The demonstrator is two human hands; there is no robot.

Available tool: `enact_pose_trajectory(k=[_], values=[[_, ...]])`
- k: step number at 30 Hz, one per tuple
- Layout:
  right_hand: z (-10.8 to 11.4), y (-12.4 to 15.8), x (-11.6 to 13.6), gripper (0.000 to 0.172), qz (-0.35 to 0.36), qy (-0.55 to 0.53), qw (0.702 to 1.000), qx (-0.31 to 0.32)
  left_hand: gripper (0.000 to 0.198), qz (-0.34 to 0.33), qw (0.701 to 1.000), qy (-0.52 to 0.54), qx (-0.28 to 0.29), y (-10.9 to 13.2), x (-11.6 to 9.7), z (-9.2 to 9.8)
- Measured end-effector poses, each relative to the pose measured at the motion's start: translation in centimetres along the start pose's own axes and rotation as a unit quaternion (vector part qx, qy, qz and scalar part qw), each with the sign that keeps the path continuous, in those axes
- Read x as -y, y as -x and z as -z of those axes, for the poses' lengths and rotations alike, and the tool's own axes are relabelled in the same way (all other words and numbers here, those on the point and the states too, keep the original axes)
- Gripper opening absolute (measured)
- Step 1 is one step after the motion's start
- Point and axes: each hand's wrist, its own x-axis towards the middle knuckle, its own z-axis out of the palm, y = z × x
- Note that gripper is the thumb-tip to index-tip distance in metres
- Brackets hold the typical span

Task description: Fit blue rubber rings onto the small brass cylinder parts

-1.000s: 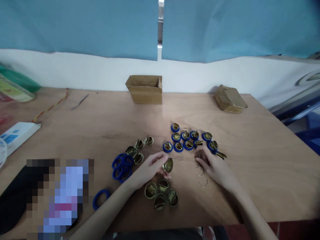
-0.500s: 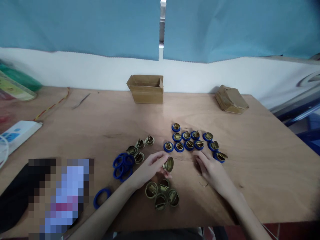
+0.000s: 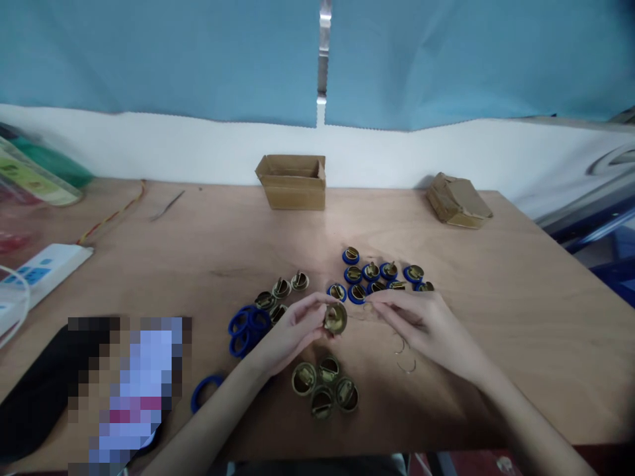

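Note:
My left hand (image 3: 300, 325) is closed around the edge of a round brass-coloured metal cup (image 3: 336, 319), its hollow side facing me. Close to its right, my right hand (image 3: 404, 317) pinches a thin bent wire (image 3: 368, 306) between thumb and fingertips. Two more curved wires (image 3: 407, 366) lie on the table below that hand. Several brass cups with bars across them (image 3: 303, 379) sit in a cluster in front of me. Beyond the hands stand several such pieces set in blue rings (image 3: 352, 274), some partly hidden by my right hand.
Loose blue rings (image 3: 240, 343) lie left of my left hand, near several brass pieces with pale rims (image 3: 282, 287). An open cardboard box (image 3: 296, 195) and another box (image 3: 460, 201) stand at the back. A white power strip (image 3: 44, 274) and a black cloth (image 3: 40, 390) are at left.
My right hand has lifted from the table and moved left toward the cup, with a thin wire in its fingertips. My left hand has turned the cup's hollow toward me.

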Motion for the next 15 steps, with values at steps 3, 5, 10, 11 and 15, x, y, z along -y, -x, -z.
enact_pose_trajectory(k=[3, 5, 10, 11, 15], values=[[-0.5, -1.3, 0.1, 0.021, -0.006, -0.084, 0.996, -0.018, 0.026, -0.013, 1.000, 0.021, 0.006, 0.0, -0.2, 0.1], [-1.4, -1.7, -0.3, 0.018, -0.043, -0.177, 0.983, -0.018, 0.027, -0.011, 0.999, 0.047, 0.004, -0.1, -0.3, 0.2], [-4.4, -1.3, -1.6, 0.021, -0.160, -0.433, 0.887, 0.001, 0.033, 0.023, 0.995, 0.092, 0.007, -0.2, 0.1, 0.4], [-4.9, -1.2, -1.7, 0.023, -0.177, -0.466, 0.867, 0.008, 0.034, 0.028, 0.995, 0.094, 0.006, -0.2, 0.2, 0.4], [-5.9, -0.9, -2.1, 0.024, -0.203, -0.555, 0.806, 0.034, 0.036, 0.025, 0.995, 0.092, -0.003, -0.1, 0.0, 0.5]])
